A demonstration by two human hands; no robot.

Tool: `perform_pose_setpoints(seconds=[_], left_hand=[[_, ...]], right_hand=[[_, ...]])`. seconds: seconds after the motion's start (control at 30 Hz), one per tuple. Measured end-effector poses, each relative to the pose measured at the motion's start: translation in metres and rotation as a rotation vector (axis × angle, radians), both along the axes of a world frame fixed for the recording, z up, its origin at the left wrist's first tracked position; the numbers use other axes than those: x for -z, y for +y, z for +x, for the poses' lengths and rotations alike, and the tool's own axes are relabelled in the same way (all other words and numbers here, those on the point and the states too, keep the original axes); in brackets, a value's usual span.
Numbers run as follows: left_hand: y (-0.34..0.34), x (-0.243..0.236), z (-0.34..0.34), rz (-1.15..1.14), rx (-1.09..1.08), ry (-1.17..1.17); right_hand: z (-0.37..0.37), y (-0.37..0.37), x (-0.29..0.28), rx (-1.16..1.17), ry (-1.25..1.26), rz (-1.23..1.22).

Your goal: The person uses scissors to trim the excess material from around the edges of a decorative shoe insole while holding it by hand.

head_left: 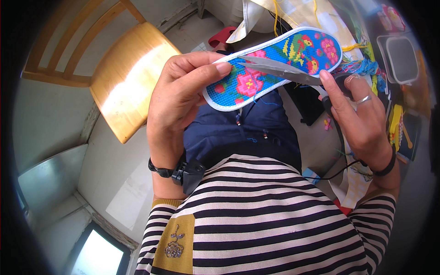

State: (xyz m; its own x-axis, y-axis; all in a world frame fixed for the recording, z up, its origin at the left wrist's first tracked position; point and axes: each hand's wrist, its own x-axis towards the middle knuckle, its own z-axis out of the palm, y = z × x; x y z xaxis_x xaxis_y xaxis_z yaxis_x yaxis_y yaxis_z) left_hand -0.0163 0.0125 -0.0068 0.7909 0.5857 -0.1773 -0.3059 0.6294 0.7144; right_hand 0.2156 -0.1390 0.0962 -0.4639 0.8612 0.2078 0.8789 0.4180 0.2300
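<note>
At the far left we have a wooden chair (130, 80), its seat's near corner pointing toward our left forearm, with floor (107, 172) stretching below it. Our left hand (176, 89) is closed in a pinch, thumb on the upper face of the insole (286, 51), gripping its left end close to the white rim. The insole sits above our lap, tilted, its right end higher; its long edges stand free between our hands, and a loose blue thread (268, 101) trails off the lower one. Across its face lie the scissors (300, 75), blades slightly parted, tips pointing left and just beside our left thumb; we cannot tell whether they touch the stitching. Our right hand (360, 112) is curled around the handles, forefinger stretched toward the blades. Our knees in dark trousers (215, 126) leave a gap to our right forearm. Room is tighter on that side: a thread bundle (364, 67) lies just beyond our knuckles, and a grey tray (402, 59) farther right.
</note>
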Motion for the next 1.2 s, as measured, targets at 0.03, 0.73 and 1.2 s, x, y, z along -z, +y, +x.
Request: perform_pose_setpoints(seconds=[0.03,0.73,1.2], left_hand=[[0.000,0.004,0.000,-0.005,-0.015,0.043],[0.000,0.003,-0.001,-0.084,-0.034,-0.057],[0.000,0.000,0.001,-0.005,-0.010,-0.037]], right_hand=[[0.000,0.000,0.002,0.009,0.042,-0.017],[0.002,-0.004,-0.001,0.206,0.438,0.009],[0.004,-0.003,0.000,0.048,0.085,-0.020]])
